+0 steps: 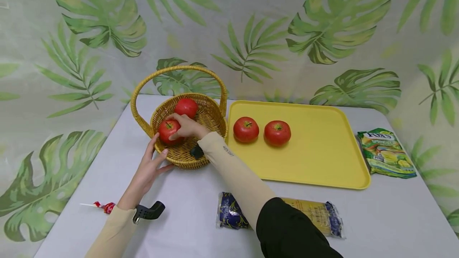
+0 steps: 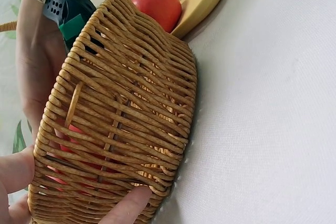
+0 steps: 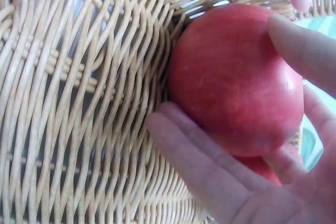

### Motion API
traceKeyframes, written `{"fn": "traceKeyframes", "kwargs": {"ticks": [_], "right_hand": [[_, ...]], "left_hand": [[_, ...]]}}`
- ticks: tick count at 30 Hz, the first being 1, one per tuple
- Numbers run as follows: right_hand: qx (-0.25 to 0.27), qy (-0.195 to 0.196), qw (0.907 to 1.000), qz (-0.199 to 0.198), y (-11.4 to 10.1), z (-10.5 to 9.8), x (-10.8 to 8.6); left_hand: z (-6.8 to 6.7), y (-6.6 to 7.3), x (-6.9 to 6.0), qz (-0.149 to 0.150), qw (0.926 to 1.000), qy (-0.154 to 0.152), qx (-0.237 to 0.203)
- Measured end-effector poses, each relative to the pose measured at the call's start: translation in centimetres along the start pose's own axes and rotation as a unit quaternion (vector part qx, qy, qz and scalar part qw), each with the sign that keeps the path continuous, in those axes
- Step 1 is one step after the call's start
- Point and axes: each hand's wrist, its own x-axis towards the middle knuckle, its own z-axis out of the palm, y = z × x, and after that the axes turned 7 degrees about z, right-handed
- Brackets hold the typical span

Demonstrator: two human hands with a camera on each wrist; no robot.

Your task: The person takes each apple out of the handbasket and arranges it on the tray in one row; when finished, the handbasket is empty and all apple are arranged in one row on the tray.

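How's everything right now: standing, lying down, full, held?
Round golden wicker basket: upright, partly filled.
Nearer round red basket apple: held by right hand.
Farther basket apple: unheld.
Yellow rectangular tray: flat, carrying two red apples.
Shiny green packet: lying flat.
Blue-and-yellow spaghetti packet: lying, partly hidden.
Red-wrapped lollipop: lying down.

Premises: a screened tabletop station, apparently a recording set; the type of room beyond cannot be determined. A leaf-printed sheet point(image 1: 251, 3) closes off the rear and sides of a white-topped table point(image 1: 193, 194). Laid out on it: a yellow serving tray point(image 1: 315, 150), a wicker basket point(image 2: 121, 93), red apples point(image 1: 246, 129), packaged spaghetti point(image 1: 312, 214), a Fox's sweets bag point(image 1: 387, 154) and a wrapped lollipop point(image 1: 107, 208). A black device point(image 1: 148, 211) strapped to the person's left wrist supports the finding.
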Motion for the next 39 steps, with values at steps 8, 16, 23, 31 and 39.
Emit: {"fn": "traceKeyframes", "kwargs": {"ticks": [8, 16, 23, 31, 39], "right_hand": [[-0.005, 0.023, 0.9997, 0.008, 0.0, 0.1, -0.2], [-0.028, 0.017, 0.9989, -0.033, 0.9, -1.4, -0.8], [-0.022, 0.002, 0.9976, -0.065, 2.0, -3.7, -1.8], [0.035, -0.001, 0.9966, -0.074, 3.0, -6.2, -4.5], [0.078, -0.002, 0.9934, -0.084, 4.6, -8.9, -8.3]], "left_hand": [[0.1, 0.0, 0.1, 0.0, 1.0, -0.003, -0.001], [0.2, 0.1, 0.1, 0.002, 1.0, -0.005, -0.001], [0.3, 0.3, 0.1, 0.003, 1.0, -0.005, 0.004], [0.2, 0.2, 0.1, 0.004, 1.0, -0.004, 0.003], [0.1, 0.3, -0.2, 0.003, 1.0, -0.003, -0.002]]}}
